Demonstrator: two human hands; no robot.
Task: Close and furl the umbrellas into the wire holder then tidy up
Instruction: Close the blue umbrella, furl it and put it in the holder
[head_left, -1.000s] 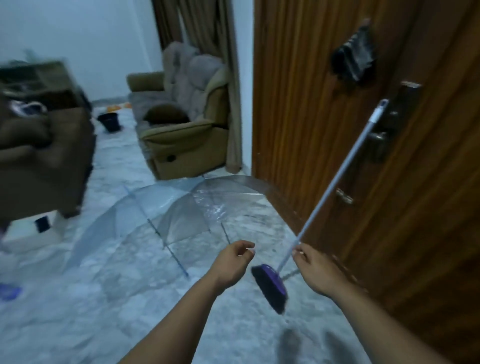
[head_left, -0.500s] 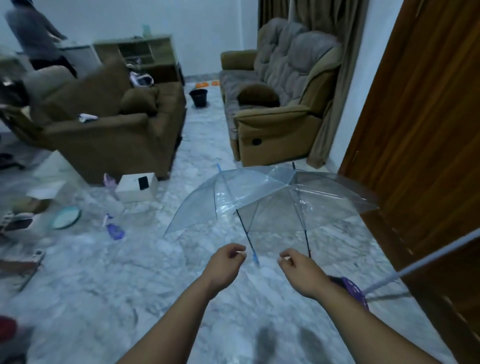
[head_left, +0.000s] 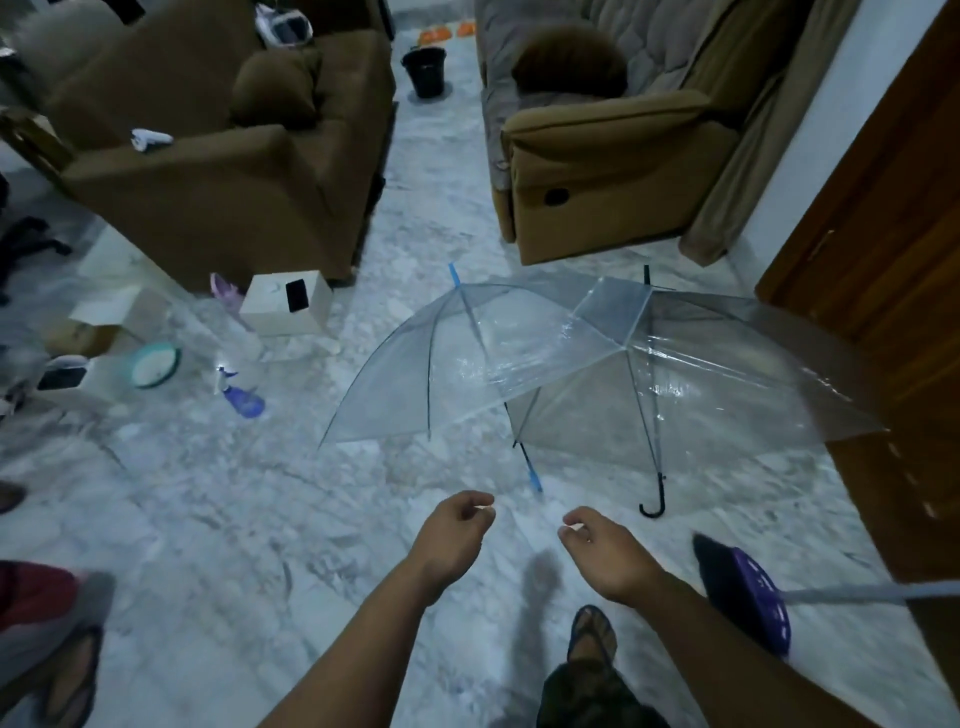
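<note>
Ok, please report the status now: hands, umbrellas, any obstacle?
Left hand and right hand loosely curled, holding nothing. Both clear umbrellas, blue-handled and black-handled, open on floor ahead. Broom lies at right.

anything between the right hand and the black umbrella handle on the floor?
Head view: only bare marble floor lies between the right hand and the black hooked handle. The blue handle sits off to the left, outside that stretch.
</note>
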